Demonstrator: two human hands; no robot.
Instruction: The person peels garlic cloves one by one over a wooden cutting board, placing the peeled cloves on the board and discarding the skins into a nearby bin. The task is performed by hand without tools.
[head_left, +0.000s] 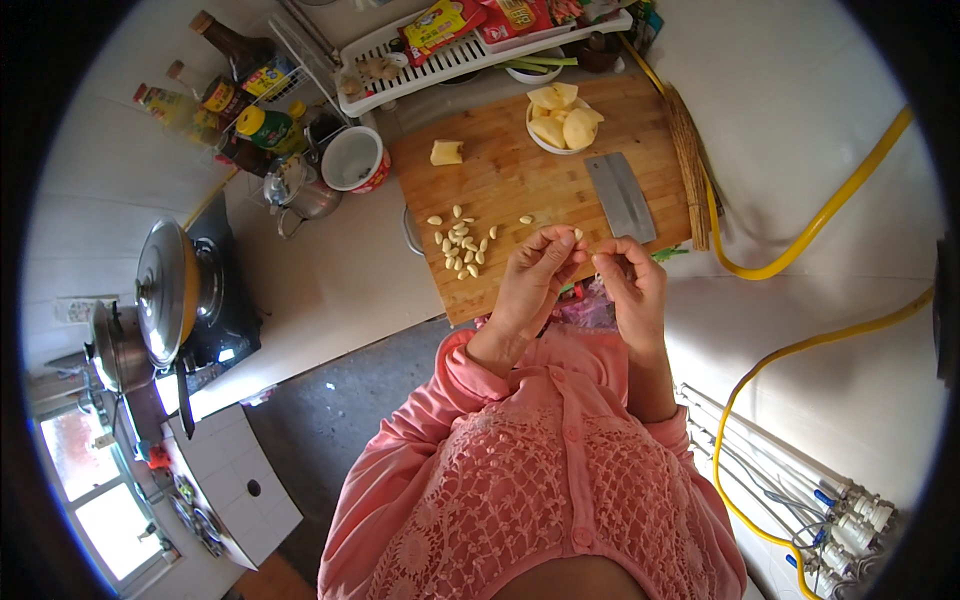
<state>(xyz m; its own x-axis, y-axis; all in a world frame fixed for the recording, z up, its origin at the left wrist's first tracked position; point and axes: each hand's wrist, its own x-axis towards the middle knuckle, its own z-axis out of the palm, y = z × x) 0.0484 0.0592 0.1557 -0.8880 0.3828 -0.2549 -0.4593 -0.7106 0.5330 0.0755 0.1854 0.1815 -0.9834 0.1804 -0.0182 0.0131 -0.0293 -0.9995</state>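
Observation:
Between the thumb and fingers of my left hand (541, 262) is a pale garlic clove (578, 234), held above the front edge of a wooden cutting board (502, 176). My right hand (636, 285) is close beside it, thumb and forefinger pinched on a thin pale scrap that looks like garlic skin (592, 253). Several peeled garlic cloves (461, 244) lie loosely grouped on the board's left part, and a single clove (526, 220) rests apart from them. A cleaver blade (621, 196) lies flat beyond my right hand; its handle is not visible.
A white bowl (559, 148) of peeled potatoes (580, 129) stands at the board's back, with a yellowish chunk (447, 152) to its left. A straw brush (688, 165) lies along the right edge. Bottles (266, 129), a red-and-white tub (381, 169) and a lidded pan (166, 289) are leftward.

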